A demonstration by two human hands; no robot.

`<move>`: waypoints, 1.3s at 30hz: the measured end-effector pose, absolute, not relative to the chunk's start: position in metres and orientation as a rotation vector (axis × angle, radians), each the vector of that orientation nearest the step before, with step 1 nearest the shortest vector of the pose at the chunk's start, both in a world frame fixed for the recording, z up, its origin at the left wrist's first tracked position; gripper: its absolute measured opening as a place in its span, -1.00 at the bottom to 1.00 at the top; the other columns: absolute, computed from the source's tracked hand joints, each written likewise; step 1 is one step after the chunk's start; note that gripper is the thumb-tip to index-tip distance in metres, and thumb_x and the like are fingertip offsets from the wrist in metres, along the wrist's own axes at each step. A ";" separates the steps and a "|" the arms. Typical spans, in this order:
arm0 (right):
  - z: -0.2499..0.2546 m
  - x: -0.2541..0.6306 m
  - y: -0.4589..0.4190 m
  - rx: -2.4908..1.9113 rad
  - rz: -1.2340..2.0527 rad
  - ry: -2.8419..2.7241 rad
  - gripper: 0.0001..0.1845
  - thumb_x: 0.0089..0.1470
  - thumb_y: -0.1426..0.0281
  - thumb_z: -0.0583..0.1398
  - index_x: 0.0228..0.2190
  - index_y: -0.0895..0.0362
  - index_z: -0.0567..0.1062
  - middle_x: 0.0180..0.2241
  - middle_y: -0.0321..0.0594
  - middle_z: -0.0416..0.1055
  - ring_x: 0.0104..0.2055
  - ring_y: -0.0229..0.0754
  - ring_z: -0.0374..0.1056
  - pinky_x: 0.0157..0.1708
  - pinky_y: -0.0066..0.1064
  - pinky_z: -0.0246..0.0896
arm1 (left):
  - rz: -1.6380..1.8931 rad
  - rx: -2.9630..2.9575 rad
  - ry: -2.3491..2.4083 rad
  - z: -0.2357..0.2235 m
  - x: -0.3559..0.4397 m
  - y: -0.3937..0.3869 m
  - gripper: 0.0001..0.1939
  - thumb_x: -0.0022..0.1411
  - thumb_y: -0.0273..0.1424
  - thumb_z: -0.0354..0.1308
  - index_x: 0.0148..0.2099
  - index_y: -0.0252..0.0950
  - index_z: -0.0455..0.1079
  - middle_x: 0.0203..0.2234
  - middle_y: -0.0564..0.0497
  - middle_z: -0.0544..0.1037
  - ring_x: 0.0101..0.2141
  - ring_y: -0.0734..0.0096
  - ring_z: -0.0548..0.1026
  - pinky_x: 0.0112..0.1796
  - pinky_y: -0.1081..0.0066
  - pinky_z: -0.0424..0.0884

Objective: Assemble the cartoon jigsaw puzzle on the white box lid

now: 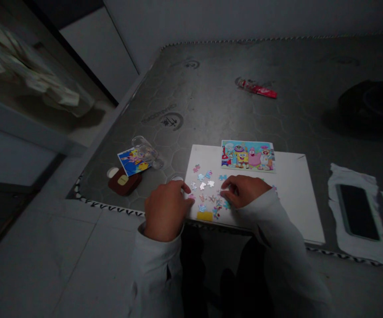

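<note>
A white board (293, 194) lies at the near edge of a grey patterned mat. Several small loose puzzle pieces (206, 183) are scattered on its left part, and a yellow piece (204, 216) sits at its front edge. A cartoon reference picture (247, 155) lies at the board's back edge. My left hand (165, 210) rests at the board's left edge, fingers curled, fingertips touching a piece by the pile. My right hand (242, 190) lies knuckles up over the pieces, fingers bent down onto them. What either hand pinches is hidden.
Left of the board lie a clear plastic bag on a cartoon card (134, 160), a brown box (124, 182) and a small white disc (112, 172). A red wrapper (257, 88) lies far back. A dark phone (358, 211) rests on white cloth at the right. A dark bundle (370, 106) sits far right.
</note>
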State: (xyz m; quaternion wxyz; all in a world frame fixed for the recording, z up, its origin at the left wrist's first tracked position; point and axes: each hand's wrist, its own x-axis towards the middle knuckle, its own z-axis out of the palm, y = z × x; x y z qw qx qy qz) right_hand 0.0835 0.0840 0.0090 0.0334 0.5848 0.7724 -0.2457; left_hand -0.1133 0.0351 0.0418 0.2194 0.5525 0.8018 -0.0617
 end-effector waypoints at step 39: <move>0.002 0.080 0.081 1.787 -0.923 2.399 -0.80 0.07 0.51 0.35 -0.21 0.08 0.57 -0.23 -0.20 0.57 -0.19 -0.14 0.45 -0.26 -0.35 0.14 | -0.133 1.533 2.204 0.042 -0.112 0.035 -0.85 0.23 -0.26 0.35 -0.13 -0.05 0.58 -0.24 0.05 0.67 -0.23 0.19 0.58 -0.34 0.32 0.19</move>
